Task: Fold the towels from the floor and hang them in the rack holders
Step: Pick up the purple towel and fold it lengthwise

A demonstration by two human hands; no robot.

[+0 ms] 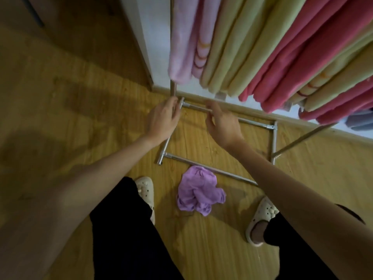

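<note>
Towel (199, 191), one, purple, crumpled on floor (80, 110); two empty hands.

We count one crumpled purple towel (199, 191) on the floor, one metal rack (222, 174), and two hands: left hand (163, 120), right hand (223, 124). We see two pale clogs (146, 194). Hanging towels (262, 47) overlap, so we cannot count them exactly.
</note>
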